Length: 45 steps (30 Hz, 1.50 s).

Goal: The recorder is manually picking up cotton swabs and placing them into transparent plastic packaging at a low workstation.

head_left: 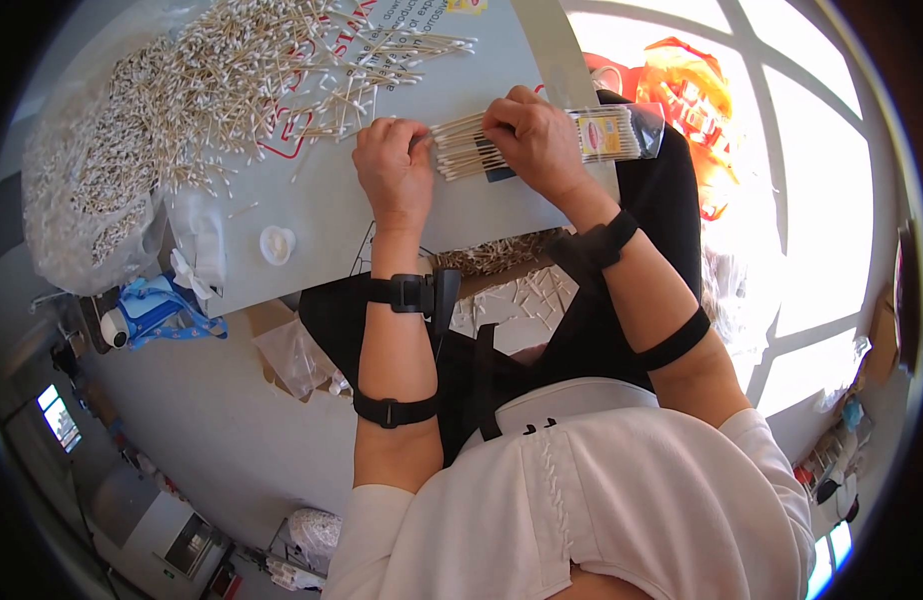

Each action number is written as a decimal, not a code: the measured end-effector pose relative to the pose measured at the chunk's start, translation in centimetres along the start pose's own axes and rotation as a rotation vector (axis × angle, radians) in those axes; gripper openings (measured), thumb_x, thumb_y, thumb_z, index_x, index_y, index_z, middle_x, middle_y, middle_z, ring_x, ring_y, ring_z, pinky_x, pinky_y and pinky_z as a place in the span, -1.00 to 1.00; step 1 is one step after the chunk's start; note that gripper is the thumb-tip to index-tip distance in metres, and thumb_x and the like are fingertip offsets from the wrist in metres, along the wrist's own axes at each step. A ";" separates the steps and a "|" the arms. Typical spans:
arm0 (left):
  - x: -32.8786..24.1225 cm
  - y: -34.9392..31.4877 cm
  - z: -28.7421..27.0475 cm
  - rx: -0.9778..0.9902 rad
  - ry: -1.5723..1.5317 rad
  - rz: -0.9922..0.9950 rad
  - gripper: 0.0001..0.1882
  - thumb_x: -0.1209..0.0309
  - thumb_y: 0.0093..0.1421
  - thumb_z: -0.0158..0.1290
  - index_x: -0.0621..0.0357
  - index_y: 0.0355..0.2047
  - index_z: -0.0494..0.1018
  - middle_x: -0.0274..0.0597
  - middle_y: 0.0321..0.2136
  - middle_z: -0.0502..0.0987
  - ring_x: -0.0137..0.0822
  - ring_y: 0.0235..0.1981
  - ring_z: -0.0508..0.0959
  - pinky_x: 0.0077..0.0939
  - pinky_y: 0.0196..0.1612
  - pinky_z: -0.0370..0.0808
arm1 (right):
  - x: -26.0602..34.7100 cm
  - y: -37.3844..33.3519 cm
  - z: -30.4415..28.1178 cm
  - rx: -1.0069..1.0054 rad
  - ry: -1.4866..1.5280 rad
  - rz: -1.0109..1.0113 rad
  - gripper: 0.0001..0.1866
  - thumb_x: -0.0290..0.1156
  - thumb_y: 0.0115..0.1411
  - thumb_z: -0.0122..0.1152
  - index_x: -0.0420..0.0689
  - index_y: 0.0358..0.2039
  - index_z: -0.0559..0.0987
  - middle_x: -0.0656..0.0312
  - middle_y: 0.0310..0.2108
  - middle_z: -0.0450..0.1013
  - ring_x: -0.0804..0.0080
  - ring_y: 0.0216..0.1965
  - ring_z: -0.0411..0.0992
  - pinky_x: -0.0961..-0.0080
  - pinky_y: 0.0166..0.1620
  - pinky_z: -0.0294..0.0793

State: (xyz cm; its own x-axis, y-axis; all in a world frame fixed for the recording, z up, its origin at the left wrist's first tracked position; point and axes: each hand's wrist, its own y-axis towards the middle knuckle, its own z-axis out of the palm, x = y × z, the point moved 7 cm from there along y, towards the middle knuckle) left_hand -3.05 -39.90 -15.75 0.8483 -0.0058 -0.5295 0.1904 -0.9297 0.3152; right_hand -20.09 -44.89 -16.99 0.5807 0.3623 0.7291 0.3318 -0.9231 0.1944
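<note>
A bundle of cotton swabs (462,147) lies crosswise near the table's front right edge. Its right part sits inside a clear plastic bag (650,130) with a yellow and red label (602,135); the left ends stick out loose and fan slightly. Over the bundle's middle, my right hand (537,140) is closed, thumb and bent fingers gripping the swabs at the bag's mouth. Just beyond the swabs' left tips is my left hand (395,165), its fingers curled toward the thumb. What those fingers hold, if anything, is hidden.
A large heap of loose cotton swabs (212,80) spills from a clear plastic sack (57,235) across the table's left. A small white round tub (278,245) stands nearer me. Below the table edge, a box (497,258) holds more swabs. An orange bag (687,85) is at the right.
</note>
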 end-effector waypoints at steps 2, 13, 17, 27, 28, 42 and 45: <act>-0.1 -0.1 -0.2 -0.038 -0.019 0.024 -0.80 0.58 -0.09 0.27 0.09 -0.43 0.54 -0.26 -0.39 0.53 -0.16 -0.24 0.49 -0.30 -0.13 0.42 | 0.2 0.4 0.0 0.014 -0.015 0.011 -0.98 -0.45 0.05 0.22 -0.08 -0.48 0.59 0.21 -0.44 0.46 0.10 -0.38 0.49 0.24 -0.33 0.45; 1.0 -0.6 -0.1 -0.030 -0.159 -0.059 -0.82 0.57 -0.10 0.24 0.07 -0.45 0.52 -0.30 -0.40 0.51 -0.15 -0.24 0.47 -0.26 -0.21 0.43 | -0.4 1.4 -0.5 0.020 0.130 0.109 -0.95 -0.45 -0.01 0.20 -0.08 -0.52 0.62 0.14 -0.48 0.51 0.10 -0.38 0.51 0.23 -0.32 0.48; 0.8 -2.7 -0.7 -0.023 -0.092 -0.162 -0.79 0.62 -0.09 0.22 0.12 -0.41 0.50 -0.25 -0.39 0.51 -0.14 -0.23 0.46 -0.27 -0.18 0.44 | -1.2 -0.9 -1.5 -0.076 0.216 0.159 -0.98 -0.47 0.00 0.25 -0.11 -0.51 0.61 0.16 -0.50 0.48 0.10 -0.39 0.50 0.25 -0.31 0.48; -1.9 -5.0 -1.1 -0.062 -0.006 -0.062 -0.65 0.56 -0.09 0.28 0.13 -0.23 0.55 -0.22 -0.24 0.51 -0.11 -0.12 0.44 -0.29 -0.03 0.42 | 1.5 -2.9 -0.5 0.002 -0.014 -0.126 -0.95 -0.46 0.08 0.23 -0.08 -0.41 0.55 0.18 -0.41 0.41 0.11 -0.41 0.50 0.25 -0.38 0.50; -1.8 -5.1 -1.0 -0.055 0.015 -0.058 -0.65 0.56 -0.09 0.29 0.12 -0.23 0.56 -0.21 -0.23 0.50 -0.11 -0.12 0.44 -0.27 -0.02 0.41 | 1.7 -3.0 -0.5 -0.002 -0.039 -0.146 -0.96 -0.47 0.08 0.22 -0.09 -0.44 0.53 0.18 -0.42 0.40 0.12 -0.42 0.50 0.25 -0.40 0.50; -2.5 -5.5 -0.9 -0.060 0.028 -0.017 -0.61 0.54 -0.10 0.29 0.08 -0.20 0.52 -0.24 -0.23 0.46 -0.10 -0.11 0.43 -0.18 -0.03 0.34 | 3.0 -3.1 -0.7 0.028 -0.194 -0.259 -0.89 -0.51 0.01 0.21 -0.14 -0.49 0.43 0.17 -0.43 0.33 0.17 -0.39 0.47 0.28 -0.37 0.47; -2.6 -5.5 -0.8 -0.049 0.010 -0.015 -0.66 0.52 -0.09 0.29 0.05 -0.24 0.54 -0.26 -0.25 0.46 -0.12 -0.12 0.43 -0.19 -0.04 0.33 | 3.5 -3.1 -0.6 0.028 -0.249 -0.299 -0.89 -0.52 -0.02 0.20 -0.14 -0.51 0.42 0.17 -0.45 0.33 0.19 -0.39 0.48 0.29 -0.37 0.48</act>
State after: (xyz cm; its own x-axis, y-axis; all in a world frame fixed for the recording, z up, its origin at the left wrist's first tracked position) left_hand -5.92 -34.48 -15.42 0.8500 0.0121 -0.5266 0.2270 -0.9105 0.3455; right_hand -19.52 -40.87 -14.69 0.6165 0.6383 0.4611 0.5322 -0.7693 0.3535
